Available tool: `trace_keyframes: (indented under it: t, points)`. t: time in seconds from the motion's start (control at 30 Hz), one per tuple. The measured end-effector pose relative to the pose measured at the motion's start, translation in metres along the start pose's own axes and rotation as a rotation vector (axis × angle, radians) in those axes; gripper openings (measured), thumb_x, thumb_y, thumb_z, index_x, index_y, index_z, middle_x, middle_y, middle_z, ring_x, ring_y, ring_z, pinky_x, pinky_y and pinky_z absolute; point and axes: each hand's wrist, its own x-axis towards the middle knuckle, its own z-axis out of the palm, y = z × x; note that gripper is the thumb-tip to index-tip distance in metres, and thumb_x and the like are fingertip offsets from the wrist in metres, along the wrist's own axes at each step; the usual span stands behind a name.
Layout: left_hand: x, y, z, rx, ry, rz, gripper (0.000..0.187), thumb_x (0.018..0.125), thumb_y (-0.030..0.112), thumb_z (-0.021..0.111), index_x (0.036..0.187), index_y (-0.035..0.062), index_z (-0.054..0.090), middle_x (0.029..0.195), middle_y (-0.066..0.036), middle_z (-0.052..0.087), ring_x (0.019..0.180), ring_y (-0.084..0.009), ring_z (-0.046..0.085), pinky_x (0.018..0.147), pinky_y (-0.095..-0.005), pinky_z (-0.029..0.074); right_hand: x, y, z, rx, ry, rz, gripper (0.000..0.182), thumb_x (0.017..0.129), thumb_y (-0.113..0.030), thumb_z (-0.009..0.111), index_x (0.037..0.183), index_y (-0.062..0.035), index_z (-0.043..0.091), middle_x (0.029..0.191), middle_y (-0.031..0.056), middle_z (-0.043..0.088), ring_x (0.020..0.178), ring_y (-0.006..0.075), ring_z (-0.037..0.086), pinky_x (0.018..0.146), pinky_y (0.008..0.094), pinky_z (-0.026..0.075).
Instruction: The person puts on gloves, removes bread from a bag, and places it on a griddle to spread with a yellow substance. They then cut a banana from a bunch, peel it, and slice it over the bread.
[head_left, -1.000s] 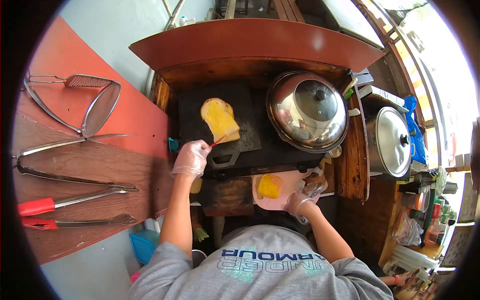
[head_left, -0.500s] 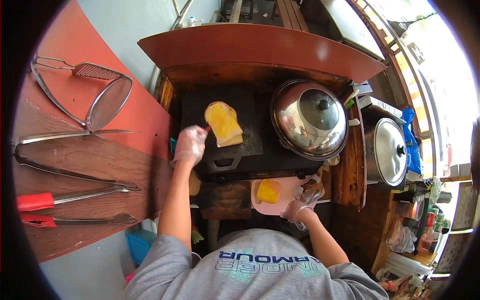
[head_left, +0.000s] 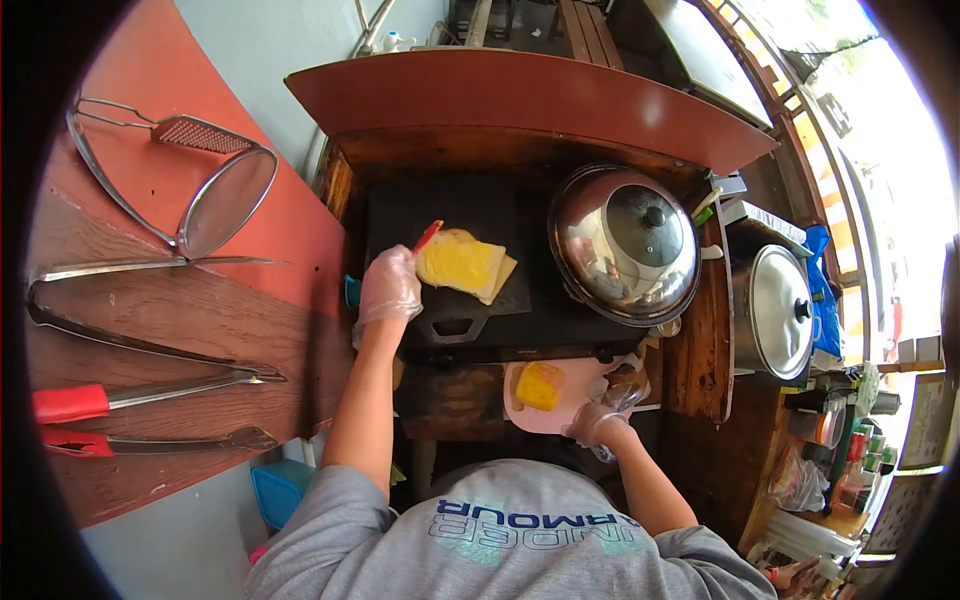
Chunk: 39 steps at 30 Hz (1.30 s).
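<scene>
My left hand (head_left: pixel 390 284), in a clear plastic glove, is closed on a red-handled tool (head_left: pixel 428 236) at the left edge of the bread; the tool's working end is hidden. Two stacked slices of bread (head_left: pixel 462 266), the upper one coated yellow, lie on the black griddle plate (head_left: pixel 395 215). My gloved right hand (head_left: pixel 597 424) rests at the right side of a pink cutting board (head_left: pixel 530 417), its fingers closed against a crumpled clear plastic thing (head_left: pixel 628 388). Beside that hand, another yellow-topped slice of bread (head_left: pixel 539 386) lies on the board.
A domed lidded pan (head_left: pixel 590 235) stands right of the griddle. Further right is a lidded pot (head_left: pixel 776 310). On the left board lie a strainer (head_left: pixel 232 203), a grater (head_left: pixel 200 134) and red-handled tongs (head_left: pixel 75 403). A red panel (head_left: pixel 520 95) borders the back.
The stacked bread has turned on the griddle, its lower end swinging right and up. My left hand with the red-handled tool has shifted slightly. My right hand stays at the board.
</scene>
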Motion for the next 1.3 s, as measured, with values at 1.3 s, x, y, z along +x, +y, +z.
trace_keyframes:
  t: [1.3]
  points:
    - [-0.064, 0.003, -0.006, -0.030, -0.104, -0.092, 0.011, 0.095, 0.016, 0.066, 0.096, 0.0062, 0.072, 0.101, -0.023, 0.072, 0.099, -0.0460, 0.068, 0.084, -0.0525, 0.054, 0.065, -0.139, -0.165, 0.520, 0.777, -0.277, 0.035, 0.087, -0.017, 0.060, 0.112, 0.0025, 0.075, 0.110, 0.0285, 0.073, 0.109, 0.0421, 0.070, 0.096, 0.0437, 0.055]
